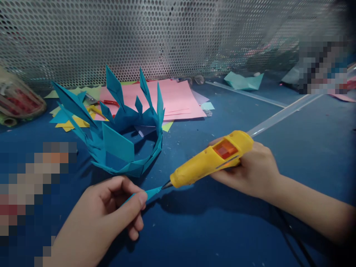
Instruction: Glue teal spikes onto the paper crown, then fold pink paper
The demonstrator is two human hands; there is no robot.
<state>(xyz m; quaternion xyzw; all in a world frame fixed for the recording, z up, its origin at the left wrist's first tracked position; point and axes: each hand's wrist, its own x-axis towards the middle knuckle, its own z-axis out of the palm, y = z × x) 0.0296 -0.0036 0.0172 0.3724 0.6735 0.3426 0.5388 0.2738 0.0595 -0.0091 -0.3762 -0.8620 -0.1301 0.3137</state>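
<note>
Apparently at the gluing step: holding the yellow glue gun (200,159) in the right hand (258,174), with fingers closed around its handle, and with the metal nozzle (167,184) right at the pointed end of a small piece of blue paper (152,193). Pinching this piece narrowly in the left hand (104,215), between thumb and index finger, with the other fingers curled loosely below. Impossible to tell from here about a pressed trigger or about fresh glue on the paper. For the next move, probably needing a steady pinch, only a little glue, fingertips well clear of the hot nozzle, and a free way toward the blue paper crown (119,142). As for this crown, standing upright on the blue tabletop (208,230), left of the middle, between the left hand and the pink sheets (186,96) near the far edge. Made as a low folded ring, with tall pointed pieces around the rim, some nearly straight, others leaning outward toward the left edge, and with one broad flat panel in the left half. Looking light, and probably easy to bend with a careless wrist. Similar in colour, the pinched piece: thin, tapering, partly covered by the left fingers.
</note>
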